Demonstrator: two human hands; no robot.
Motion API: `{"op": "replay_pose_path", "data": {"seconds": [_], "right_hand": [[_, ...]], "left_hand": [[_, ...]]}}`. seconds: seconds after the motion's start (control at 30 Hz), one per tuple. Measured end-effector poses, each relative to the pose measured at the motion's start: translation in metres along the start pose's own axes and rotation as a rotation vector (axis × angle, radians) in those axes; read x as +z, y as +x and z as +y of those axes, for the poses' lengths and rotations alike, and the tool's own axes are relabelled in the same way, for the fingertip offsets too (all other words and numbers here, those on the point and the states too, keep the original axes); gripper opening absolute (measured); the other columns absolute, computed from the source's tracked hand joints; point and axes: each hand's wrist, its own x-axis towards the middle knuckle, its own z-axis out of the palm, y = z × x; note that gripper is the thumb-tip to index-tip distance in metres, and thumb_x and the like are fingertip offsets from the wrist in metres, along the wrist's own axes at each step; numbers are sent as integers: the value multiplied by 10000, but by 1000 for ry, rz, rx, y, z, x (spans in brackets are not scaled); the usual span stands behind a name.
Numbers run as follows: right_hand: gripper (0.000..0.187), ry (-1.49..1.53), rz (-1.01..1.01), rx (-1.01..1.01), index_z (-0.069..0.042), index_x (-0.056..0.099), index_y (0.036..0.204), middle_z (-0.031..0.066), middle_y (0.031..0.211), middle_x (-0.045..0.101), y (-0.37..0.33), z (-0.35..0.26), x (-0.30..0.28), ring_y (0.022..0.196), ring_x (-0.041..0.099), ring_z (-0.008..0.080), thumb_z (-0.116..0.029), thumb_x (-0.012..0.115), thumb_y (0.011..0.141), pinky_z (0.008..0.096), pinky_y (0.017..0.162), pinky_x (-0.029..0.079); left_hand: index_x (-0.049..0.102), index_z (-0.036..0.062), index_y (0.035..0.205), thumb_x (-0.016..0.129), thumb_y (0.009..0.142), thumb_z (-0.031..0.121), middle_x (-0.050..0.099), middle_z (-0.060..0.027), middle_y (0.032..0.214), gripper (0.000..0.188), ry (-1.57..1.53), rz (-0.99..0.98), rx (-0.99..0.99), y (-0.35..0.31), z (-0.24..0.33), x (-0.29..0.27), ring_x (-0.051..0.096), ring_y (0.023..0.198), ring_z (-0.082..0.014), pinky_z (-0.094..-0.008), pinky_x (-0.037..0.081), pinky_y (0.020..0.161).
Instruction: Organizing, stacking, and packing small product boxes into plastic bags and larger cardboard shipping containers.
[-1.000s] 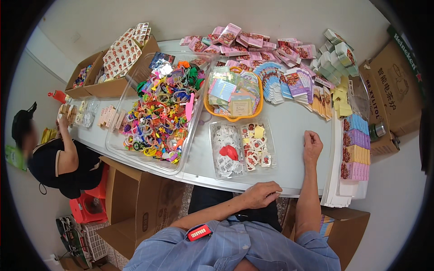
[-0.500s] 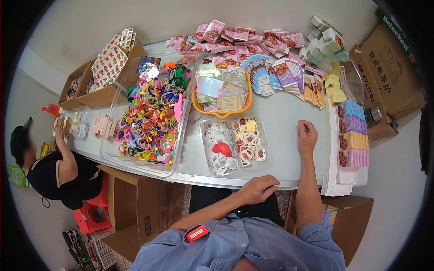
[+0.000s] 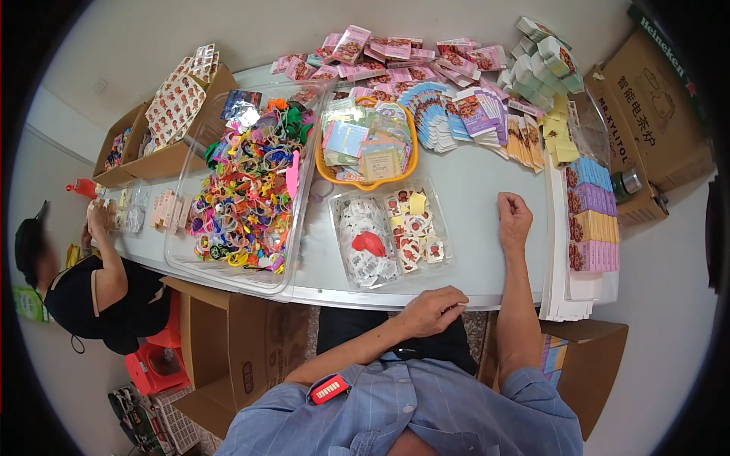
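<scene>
My left hand [image 3: 434,311] rests at the front table edge, fingers bent and pressed together. A tiny pale bit shows at its fingertips, too small to name. My right hand [image 3: 515,218] lies on the grey table, its fingers curled inward so that anything inside is hidden. Left of it stands a clear plastic tray with two compartments: small white packets [image 3: 366,235] with a red piece on top fill one, and square cartoon stickers [image 3: 411,247] fill the other. Neither hand touches this tray. Behind it is a yellow basket [image 3: 413,162] of flat cards and packets.
A big clear bin [image 3: 176,242] of colourful trinkets stands left, beside a person [image 3: 99,285] handling small items. Pink boxes [image 3: 391,72] and fanned cartons [image 3: 480,114] line the back. Stacked small boxes [image 3: 595,220] stand right, near large cardboard boxes [image 3: 646,114].
The whole view has shifted slightly. My two hands keep nearly the same pose and place. At the left, the other person's hands have lifted a little off the table.
</scene>
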Motion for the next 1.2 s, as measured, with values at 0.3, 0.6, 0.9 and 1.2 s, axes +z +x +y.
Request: {"op": "replay_pose_path", "data": {"seconds": [0.3, 0.6, 0.9, 1.2], "right_hand": [[151, -163, 63, -133, 6, 733, 970, 0, 811, 672, 5, 4, -17, 744, 584, 93, -141, 702, 950, 253, 696, 494], [128, -13, 53, -80, 12, 727, 959, -19, 807, 668, -1, -2, -4, 713, 552, 37, -113, 737, 936, 211, 643, 465], [160, -24, 11, -52, 18, 727, 940, 45, 771, 694, 4, 1, 16, 692, 606, 91, -140, 733, 921, 261, 640, 502], [146, -125, 3, -128, 3, 721, 999, -22, 750, 623, 12, 13, -3, 630, 511, 51, -137, 708, 960, 220, 556, 414]], "left_hand": [[683, 3, 1062, 690, 919, 24, 701, -141, 1010, 145, -6, -5, 20, 10, -2, 10, 701, 863, -288, -357, 571, 753], [695, 3, 1037, 704, 906, -3, 712, -147, 977, 131, 33, 13, -9, 10, 7, 8, 702, 831, -265, -327, 563, 740], [692, 12, 1020, 705, 907, 6, 715, -145, 975, 115, 66, 66, -14, 7, 2, 1, 699, 830, -268, -335, 563, 744], [685, 19, 1073, 707, 917, 41, 692, -135, 979, 159, -56, 24, 43, 0, -2, -1, 688, 850, -264, -340, 551, 743]]}}
